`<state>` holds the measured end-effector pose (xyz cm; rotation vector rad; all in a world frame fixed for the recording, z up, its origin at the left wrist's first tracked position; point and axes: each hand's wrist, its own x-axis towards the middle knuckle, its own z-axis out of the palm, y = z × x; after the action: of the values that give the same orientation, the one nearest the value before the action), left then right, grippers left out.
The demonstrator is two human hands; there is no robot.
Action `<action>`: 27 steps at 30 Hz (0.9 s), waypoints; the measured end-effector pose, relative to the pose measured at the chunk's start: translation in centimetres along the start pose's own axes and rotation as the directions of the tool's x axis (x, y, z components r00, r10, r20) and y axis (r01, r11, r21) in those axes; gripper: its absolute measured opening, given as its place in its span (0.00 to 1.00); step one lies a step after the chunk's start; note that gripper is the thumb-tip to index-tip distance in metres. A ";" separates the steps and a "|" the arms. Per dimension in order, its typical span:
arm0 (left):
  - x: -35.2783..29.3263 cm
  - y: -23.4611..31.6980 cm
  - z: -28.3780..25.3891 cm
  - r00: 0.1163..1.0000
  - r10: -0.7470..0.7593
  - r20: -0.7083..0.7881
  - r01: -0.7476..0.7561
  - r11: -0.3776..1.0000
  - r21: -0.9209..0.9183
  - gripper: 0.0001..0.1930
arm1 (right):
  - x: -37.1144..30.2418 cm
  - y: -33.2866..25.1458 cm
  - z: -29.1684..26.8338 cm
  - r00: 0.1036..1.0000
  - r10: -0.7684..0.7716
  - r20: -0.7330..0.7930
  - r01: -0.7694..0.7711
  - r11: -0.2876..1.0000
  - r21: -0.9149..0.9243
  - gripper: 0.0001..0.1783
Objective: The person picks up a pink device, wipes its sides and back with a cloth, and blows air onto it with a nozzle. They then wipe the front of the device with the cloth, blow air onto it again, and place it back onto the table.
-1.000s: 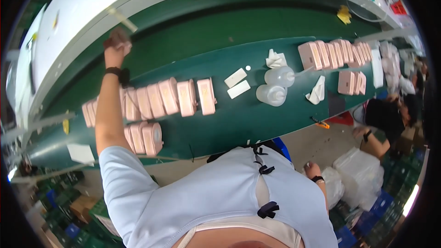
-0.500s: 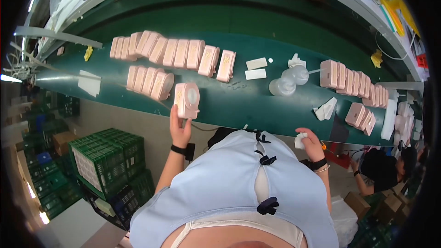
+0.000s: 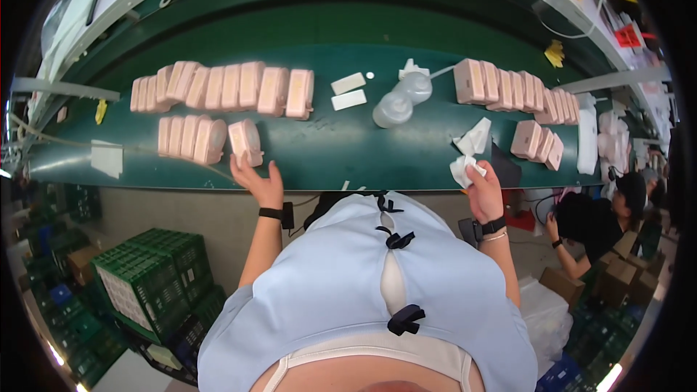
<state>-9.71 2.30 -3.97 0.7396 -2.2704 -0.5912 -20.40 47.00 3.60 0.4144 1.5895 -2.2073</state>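
Note:
My left hand (image 3: pixel 260 184) is open at the table's near edge, thumb and fingers apart. Its fingertips are at the lower end of a pale pink plastic case (image 3: pixel 244 141) with a rounded side; whether they touch it I cannot tell. That case stands just right of a short row of similar pink cases (image 3: pixel 187 139). Behind them runs a longer row of pink cases (image 3: pixel 231 87). At the right, my right hand (image 3: pixel 485 192) pinches a crumpled white tissue (image 3: pixel 463 171) over the front edge. Another crumpled white tissue (image 3: pixel 475 136) lies just beyond it.
A clear squeeze bottle (image 3: pixel 394 107) stands mid-table, near two white blocks (image 3: pixel 348 92). More pink cases (image 3: pixel 501 87) line the right, with a small group (image 3: pixel 536 142) in front. Green crates (image 3: pixel 156 283) are stacked at lower left. A co-worker (image 3: pixel 592 221) is at the far right.
My left hand has set the pink case down beside the short row and loosened its fingers. My right hand has come forward over the table edge with the tissue. The whole view has shifted.

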 end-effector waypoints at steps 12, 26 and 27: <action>-2.1 14.3 19.6 0.741 0.259 0.620 0.191 0.803 -0.564 0.53 | 4.7 -0.8 2.7 0.976 -0.058 -0.211 0.087 0.988 0.130 0.15; 1.8 13.2 7.4 0.094 0.499 0.861 0.345 0.795 -0.498 0.39 | 8.0 0.2 2.4 0.889 -0.457 -0.026 0.366 0.744 -0.559 0.12; 1.7 13.2 7.2 0.098 0.478 0.873 0.350 0.804 -0.480 0.38 | 8.0 0.2 2.7 0.891 -0.453 -0.021 0.367 0.747 -0.555 0.12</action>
<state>-20.36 12.40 -0.34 -0.4008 -2.8589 -2.2606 -27.39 43.30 0.71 0.0616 2.4909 -1.8978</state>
